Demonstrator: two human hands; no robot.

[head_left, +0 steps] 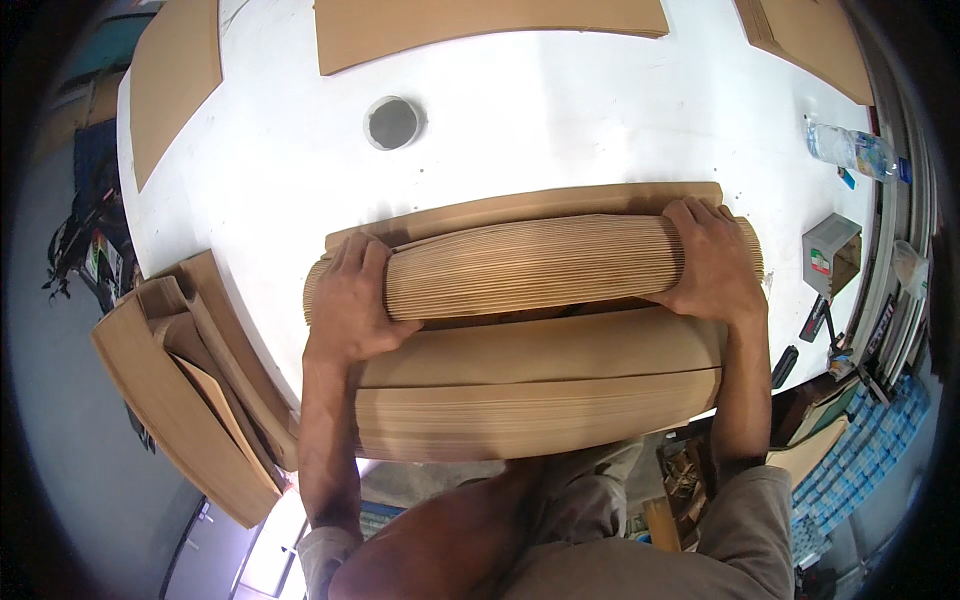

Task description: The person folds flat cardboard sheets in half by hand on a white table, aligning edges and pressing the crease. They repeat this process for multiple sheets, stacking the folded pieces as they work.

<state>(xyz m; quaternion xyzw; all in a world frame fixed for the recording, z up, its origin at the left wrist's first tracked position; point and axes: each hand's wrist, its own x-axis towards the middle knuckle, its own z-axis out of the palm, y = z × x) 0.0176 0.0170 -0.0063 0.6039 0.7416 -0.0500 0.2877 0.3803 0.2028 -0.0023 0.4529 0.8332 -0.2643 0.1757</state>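
Both my hands grip a thick stack of brown cardboard sheets (535, 265) whose layered edges face me. My left hand (350, 295) wraps round the stack's left end, thumb on the near side. At the right end, my right hand (708, 258) has its fingers over the far edge and its thumb along the near edge. A folded cardboard flap (530, 207) shows just behind the stack. Closer to me, a second stack of cardboard sheets (540, 390) lies between my forearms at the table's near edge. The undersides of both stacks are hidden.
The white table (270, 120) has a round hole. Flat cardboard lies at the far side (480, 30) and both far corners. Folded cardboard (190, 385) leans at the left edge. On the right are a plastic bottle (850, 148), a grey box (832, 253) and a black cutter-like tool (785, 366).
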